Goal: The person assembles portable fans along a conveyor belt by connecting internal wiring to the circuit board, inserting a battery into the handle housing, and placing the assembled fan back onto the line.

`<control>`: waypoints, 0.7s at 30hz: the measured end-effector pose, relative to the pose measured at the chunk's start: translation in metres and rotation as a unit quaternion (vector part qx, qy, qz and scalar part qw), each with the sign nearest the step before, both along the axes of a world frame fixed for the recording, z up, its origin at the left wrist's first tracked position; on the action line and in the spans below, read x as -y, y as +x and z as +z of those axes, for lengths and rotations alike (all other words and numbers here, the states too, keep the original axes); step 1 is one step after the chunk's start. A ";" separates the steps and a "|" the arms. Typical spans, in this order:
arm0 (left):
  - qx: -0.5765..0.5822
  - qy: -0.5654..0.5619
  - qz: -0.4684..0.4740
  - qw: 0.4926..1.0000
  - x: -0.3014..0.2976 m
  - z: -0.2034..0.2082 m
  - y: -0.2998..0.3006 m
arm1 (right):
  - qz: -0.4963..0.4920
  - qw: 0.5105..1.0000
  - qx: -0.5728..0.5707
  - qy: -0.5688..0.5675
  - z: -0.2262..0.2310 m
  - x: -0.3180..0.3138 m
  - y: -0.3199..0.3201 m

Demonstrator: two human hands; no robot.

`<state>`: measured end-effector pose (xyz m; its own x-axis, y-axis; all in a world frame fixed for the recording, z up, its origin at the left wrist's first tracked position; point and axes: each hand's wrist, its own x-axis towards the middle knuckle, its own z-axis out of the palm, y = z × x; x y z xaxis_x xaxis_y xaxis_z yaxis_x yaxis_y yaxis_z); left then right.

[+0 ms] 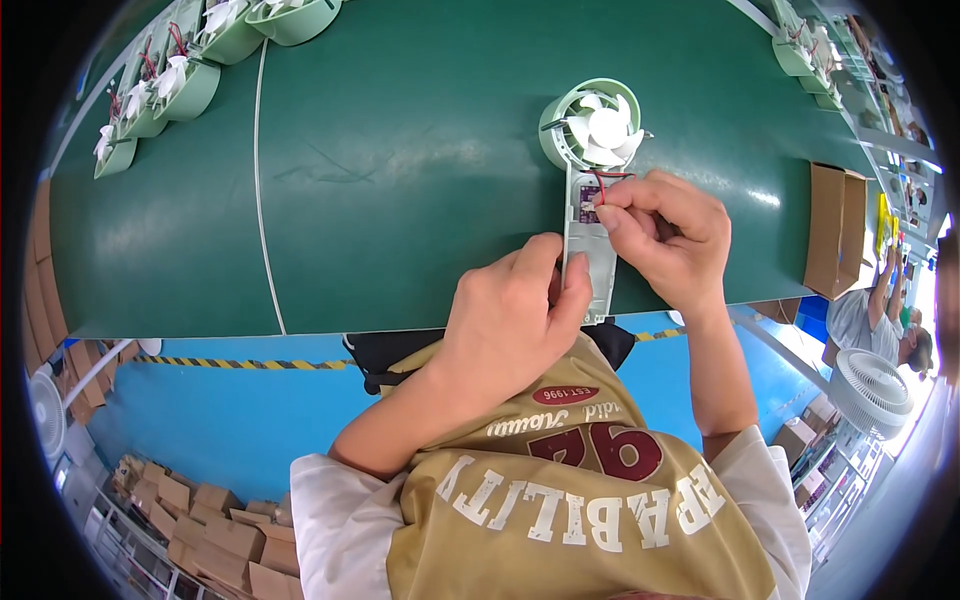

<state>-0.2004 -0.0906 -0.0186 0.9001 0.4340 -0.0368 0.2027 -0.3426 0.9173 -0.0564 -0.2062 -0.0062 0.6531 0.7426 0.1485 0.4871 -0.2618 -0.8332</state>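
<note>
A pale green handheld fan housing (551, 150) lies on the green table before me, its white blades (607, 129) facing up at the far end. The opened handle (598, 265) points toward me and shows a small purple circuit board (586, 210). Thin red and black wires (602, 174) run from the fan head to the board. My left hand (508, 315) grips the near part of the handle from the left, thumb on top. Over the board, my right hand (680, 238) is closed, thumb and forefinger pinching the wires' end; their tips hide the exact contact.
Several similar fan housings (190, 90) stand at the far left, with more fan housings (800, 55) at the far right. A cardboard box (836, 230) sits at the table's right edge. A co-worker (872, 315) is beyond it. Cartons (215, 540) are stacked at lower left.
</note>
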 end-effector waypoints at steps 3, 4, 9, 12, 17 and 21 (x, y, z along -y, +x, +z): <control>0.007 0.000 -0.001 1.000 0.000 0.001 0.001 | -0.007 0.999 0.036 -0.006 0.001 0.000 -0.005; 0.002 -0.002 0.000 1.000 0.000 0.002 0.001 | -0.010 0.997 0.071 -0.010 0.002 0.000 -0.007; 0.002 0.003 0.001 1.000 0.001 0.001 0.000 | -0.035 0.999 -0.009 -0.019 0.007 0.000 -0.010; 0.010 0.009 0.010 1.000 0.002 -0.001 0.000 | -0.069 0.988 -0.140 -0.001 0.008 -0.001 -0.008; -0.008 -0.004 0.010 1.000 0.002 0.000 0.001 | -0.099 0.954 -0.282 0.026 0.014 -0.003 -0.004; -0.004 -0.013 0.005 1.000 0.002 0.000 0.002 | -0.113 0.924 -0.365 -0.031 0.030 0.002 0.009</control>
<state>-0.1989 -0.0927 -0.0182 0.8953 0.4419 -0.0560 0.2143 -0.3170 0.9239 -0.0477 -0.2081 0.0238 0.7025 0.5665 -0.4308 -0.2711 -0.3467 -0.8980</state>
